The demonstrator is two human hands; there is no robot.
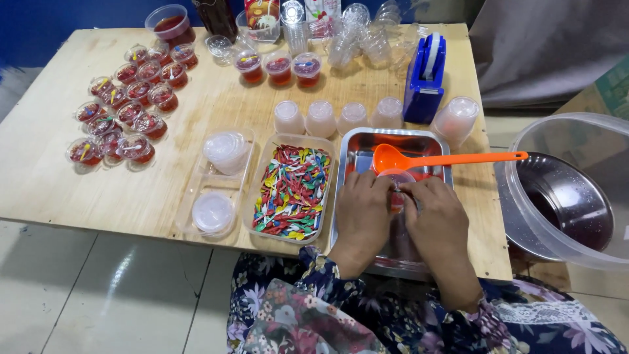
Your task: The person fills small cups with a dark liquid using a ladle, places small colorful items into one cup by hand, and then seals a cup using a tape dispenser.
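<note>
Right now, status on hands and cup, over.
Left hand and right hand both on the small cup, pressing its lid, over the metal tray. Orange spoon rests across tray, just behind.

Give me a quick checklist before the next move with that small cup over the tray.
1. Both hands on the cup: left hand and right hand meet on the small cup: ok.
2. Cup over the metal tray: ok.
3. Lid fully seated: hidden by fingers: cannot tell.
4. Orange ladle resting across the tray, close behind the cup: ok.
5. Lids in the clear container within reach: ok.
</note>
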